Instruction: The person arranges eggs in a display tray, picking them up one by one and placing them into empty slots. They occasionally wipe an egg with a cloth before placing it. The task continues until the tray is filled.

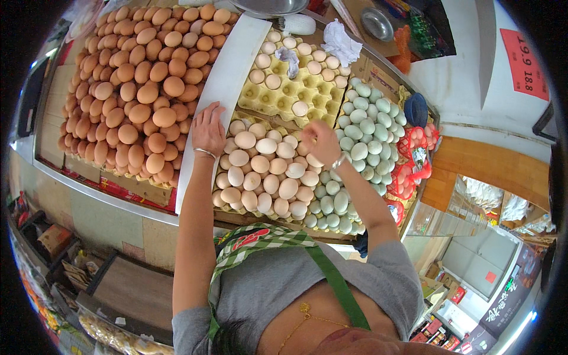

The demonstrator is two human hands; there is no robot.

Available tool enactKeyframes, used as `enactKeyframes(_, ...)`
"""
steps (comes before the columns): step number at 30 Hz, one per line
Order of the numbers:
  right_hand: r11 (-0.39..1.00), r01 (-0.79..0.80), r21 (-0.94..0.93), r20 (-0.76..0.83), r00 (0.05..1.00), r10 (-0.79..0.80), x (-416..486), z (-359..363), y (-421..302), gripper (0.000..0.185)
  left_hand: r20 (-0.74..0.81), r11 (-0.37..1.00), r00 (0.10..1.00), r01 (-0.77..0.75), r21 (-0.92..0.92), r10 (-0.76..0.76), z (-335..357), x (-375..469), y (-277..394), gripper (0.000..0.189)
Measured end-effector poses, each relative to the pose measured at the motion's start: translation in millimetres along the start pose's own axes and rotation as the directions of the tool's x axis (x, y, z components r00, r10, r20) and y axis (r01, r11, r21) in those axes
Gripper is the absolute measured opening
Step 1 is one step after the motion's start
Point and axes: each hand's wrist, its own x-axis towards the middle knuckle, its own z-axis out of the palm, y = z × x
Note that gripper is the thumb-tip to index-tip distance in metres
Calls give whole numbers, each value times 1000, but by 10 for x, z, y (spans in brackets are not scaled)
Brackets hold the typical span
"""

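Observation:
My left hand [209, 128] rests palm down on a long white divider board [230, 62], holding nothing. Over the far right corner of a pile of pale cream eggs [261, 164] is my right hand [321, 141], its fingers curled and slightly blurred. Whether an egg is inside its grasp is hidden. Beyond that pile lies a yellow pulp egg tray [270, 98] with many bare cups. A single egg [300, 108] sits near its front edge, and more eggs line its far and left cups. Crumpled paper [288, 61] lies on the tray.
Brown eggs [140, 93] are heaped left of the board. Pale green eggs [368, 128] are stacked to the right, beside red net bags of eggs [404, 175] and a dark blue bowl [416, 109]. Behind the tray are crumpled white paper [341, 42] and a metal pan [270, 5].

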Motion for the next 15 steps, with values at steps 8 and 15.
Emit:
enactKeyframes(8,952,111,-284,68,993,-95,1428,385,8,48,15,1000,1000,12,-23,-12,-10,28,11,36)
enactKeyframes(15,951,97,-293,113,991,-67,1678,578,170,48,28,999,999,32,-3,-32,-30,11,-3,38)
